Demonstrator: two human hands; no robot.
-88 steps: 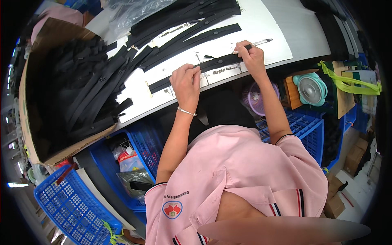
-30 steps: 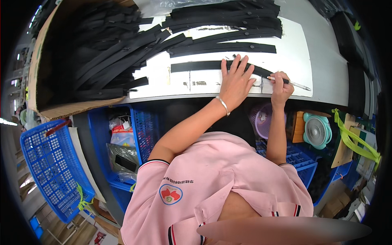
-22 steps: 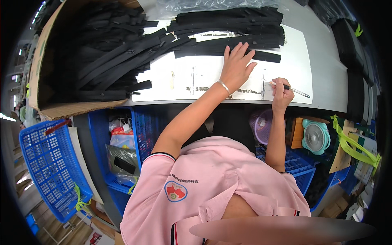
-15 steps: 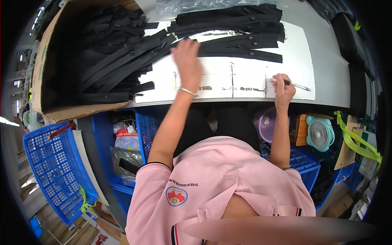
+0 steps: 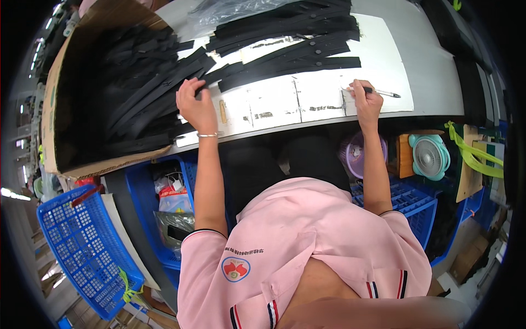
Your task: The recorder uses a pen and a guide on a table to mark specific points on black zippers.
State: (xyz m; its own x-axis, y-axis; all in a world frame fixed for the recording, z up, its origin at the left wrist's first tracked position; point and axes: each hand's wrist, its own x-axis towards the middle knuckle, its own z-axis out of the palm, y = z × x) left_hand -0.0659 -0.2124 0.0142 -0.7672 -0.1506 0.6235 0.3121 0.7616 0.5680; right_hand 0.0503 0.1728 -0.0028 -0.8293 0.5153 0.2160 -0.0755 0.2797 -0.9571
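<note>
My left hand [image 5: 197,108] is over the left end of a white marked board [image 5: 378,60], beside long black fabric strips [image 5: 159,85] that spill out of a cardboard box [image 5: 56,104]. Its fingers are bent and the thumb stands apart; no strip shows in its grasp. Between the fingers of my right hand [image 5: 367,107] is a pen [image 5: 388,94], pointing left near a dark line on the board. More black strips [image 5: 290,68] lie across the far half of the board, some with small dark round pieces on them.
Clear plastic film [image 5: 230,13] lies at the table's far edge. Black padded objects [image 5: 457,71] line the right side. Below the table edge are blue crates [image 5: 159,219], a purple basket [image 5: 356,156] and a teal fan [image 5: 430,157]. A blue basket [image 5: 82,247] stands at far left.
My left hand has moved left from the strips on the board toward the box. One strip now lies nearer to me on the board. My right hand still holds the pen; the whole view has shifted slightly.
</note>
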